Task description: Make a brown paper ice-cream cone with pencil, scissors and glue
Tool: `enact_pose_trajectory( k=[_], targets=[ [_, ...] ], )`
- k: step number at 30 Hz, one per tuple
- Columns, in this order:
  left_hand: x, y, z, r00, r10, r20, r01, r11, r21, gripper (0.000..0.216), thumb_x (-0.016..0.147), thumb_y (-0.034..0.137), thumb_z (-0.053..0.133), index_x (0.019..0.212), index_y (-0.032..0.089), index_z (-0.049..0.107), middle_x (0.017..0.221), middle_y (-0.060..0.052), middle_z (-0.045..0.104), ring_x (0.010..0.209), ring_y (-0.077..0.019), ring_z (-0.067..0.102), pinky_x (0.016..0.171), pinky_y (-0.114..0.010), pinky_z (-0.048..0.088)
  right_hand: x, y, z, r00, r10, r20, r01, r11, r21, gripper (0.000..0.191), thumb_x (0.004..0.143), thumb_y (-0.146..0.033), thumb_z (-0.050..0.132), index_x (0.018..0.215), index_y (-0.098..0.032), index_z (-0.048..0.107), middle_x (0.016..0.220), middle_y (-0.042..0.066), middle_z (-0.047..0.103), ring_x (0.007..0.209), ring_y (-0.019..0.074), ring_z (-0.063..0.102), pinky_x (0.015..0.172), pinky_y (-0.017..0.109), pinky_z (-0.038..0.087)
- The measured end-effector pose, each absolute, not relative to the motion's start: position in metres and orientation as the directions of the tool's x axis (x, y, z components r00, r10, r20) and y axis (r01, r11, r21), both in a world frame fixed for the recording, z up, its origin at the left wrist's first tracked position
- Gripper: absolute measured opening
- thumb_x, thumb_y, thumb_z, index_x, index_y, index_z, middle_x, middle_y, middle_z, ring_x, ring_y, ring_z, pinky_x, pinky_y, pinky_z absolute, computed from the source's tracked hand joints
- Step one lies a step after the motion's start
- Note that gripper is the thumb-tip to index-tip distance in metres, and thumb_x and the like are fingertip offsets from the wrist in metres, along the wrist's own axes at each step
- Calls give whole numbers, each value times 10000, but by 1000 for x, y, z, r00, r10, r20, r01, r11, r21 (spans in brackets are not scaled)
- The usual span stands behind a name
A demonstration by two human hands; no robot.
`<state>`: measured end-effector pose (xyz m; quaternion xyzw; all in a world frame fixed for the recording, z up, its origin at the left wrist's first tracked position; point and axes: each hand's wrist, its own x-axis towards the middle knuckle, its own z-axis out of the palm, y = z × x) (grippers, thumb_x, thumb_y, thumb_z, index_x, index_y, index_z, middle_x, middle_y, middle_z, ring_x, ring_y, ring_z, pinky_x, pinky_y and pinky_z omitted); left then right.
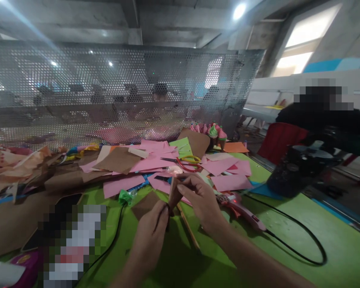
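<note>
A folded or rolled piece of brown paper (pixel 174 193) is held up over the green table. My left hand (pixel 151 229) pinches its lower end, and my right hand (pixel 200 200) grips its upper edge with thumb and fingers. Underneath, a flat brown paper sheet (pixel 146 205) lies beside my left hand. A thin yellowish stick (pixel 188 228) rests on the table between my forearms. To the right of my right hand is a pink glue gun (pixel 246 214) with a small red light. Scissors (pixel 189 161) with red and yellow handles lie just beyond my hands.
Pink paper pieces (pixel 231 165) and brown sheets (pixel 118 160) are heaped along the back. Pink-and-green paper cones (pixel 217 134) stand before a perforated metal screen (pixel 123 88). A black cord (pixel 313 240) loops at right, near a dark container (pixel 300 168). A person (pixel 324 112) sits beyond.
</note>
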<state>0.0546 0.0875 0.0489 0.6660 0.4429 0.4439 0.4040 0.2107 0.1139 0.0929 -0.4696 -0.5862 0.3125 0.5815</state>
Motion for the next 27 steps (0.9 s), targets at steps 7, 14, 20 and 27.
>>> enact_pose_trajectory(
  k=[7, 14, 20, 27],
  targets=[
    [55, 82, 55, 261, 936, 236, 404, -328, 854, 273, 995, 393, 353, 820, 241, 497, 706, 8, 560, 653, -189, 520, 597, -277, 294, 210, 113, 91, 138, 911, 388, 166, 365, -916, 176, 788, -217, 618, 620, -215, 566, 867, 55, 651, 902, 245, 601, 783, 362, 461],
    [55, 90, 48, 217, 951, 222, 364, -289, 886, 250, 972, 364, 381, 839, 223, 539, 750, -16, 598, 681, -198, 529, 607, -273, 315, 210, 112, 95, 150, 912, 381, 128, 364, -922, 153, 748, -206, 627, 601, -210, 588, 962, 59, 652, 943, 239, 593, 833, 365, 452],
    [52, 96, 41, 181, 963, 197, 231, -237, 944, 289, 950, 414, 428, 807, 205, 568, 756, -25, 597, 691, -196, 515, 613, -266, 349, 213, 114, 96, 127, 941, 313, 52, 309, -950, 116, 682, -228, 676, 593, -207, 604, 1034, 58, 639, 1050, 256, 570, 900, 374, 419],
    [50, 100, 45, 175, 969, 175, 195, -208, 958, 274, 901, 408, 499, 757, 190, 583, 676, 2, 525, 620, -170, 448, 561, -251, 319, 215, 114, 103, 13, 969, 248, -98, 248, -964, 179, 693, -267, 717, 606, -206, 573, 920, 47, 670, 915, 234, 616, 783, 361, 487]
  ],
)
